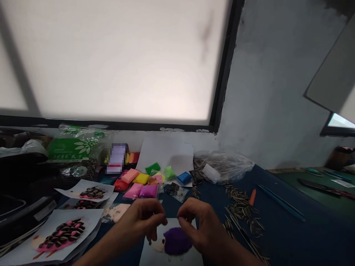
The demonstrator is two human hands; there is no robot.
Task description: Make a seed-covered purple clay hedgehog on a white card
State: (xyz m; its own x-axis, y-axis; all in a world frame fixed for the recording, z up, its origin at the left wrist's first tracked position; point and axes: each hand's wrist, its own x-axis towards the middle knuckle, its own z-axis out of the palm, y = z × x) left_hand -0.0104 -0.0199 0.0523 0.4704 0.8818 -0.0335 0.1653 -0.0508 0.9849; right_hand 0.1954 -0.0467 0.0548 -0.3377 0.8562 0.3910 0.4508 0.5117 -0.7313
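My left hand (148, 218) and my right hand (198, 223) hover side by side over a white sheet (145, 256). The fingers of both are curled, with thumb and forefinger pinched together. Whatever they hold, if anything, is too small to make out. On the sheet below lies a purple clay body (177, 241), shaped like a hedgehog, with a pale clay face (158, 244) and a dark eye. Drawn feet show under it. My right hand covers part of the purple clay's right side.
Finished seed-and-clay pictures (62, 236) lie at left. Coloured clay packets (149, 191) sit behind my hands. Loose sunflower seeds (241, 205), an orange clay stick (252, 197) and blue tweezers-like tools (283, 203) lie at right. A phone (116, 159) leans near a green seed bag (72, 147).
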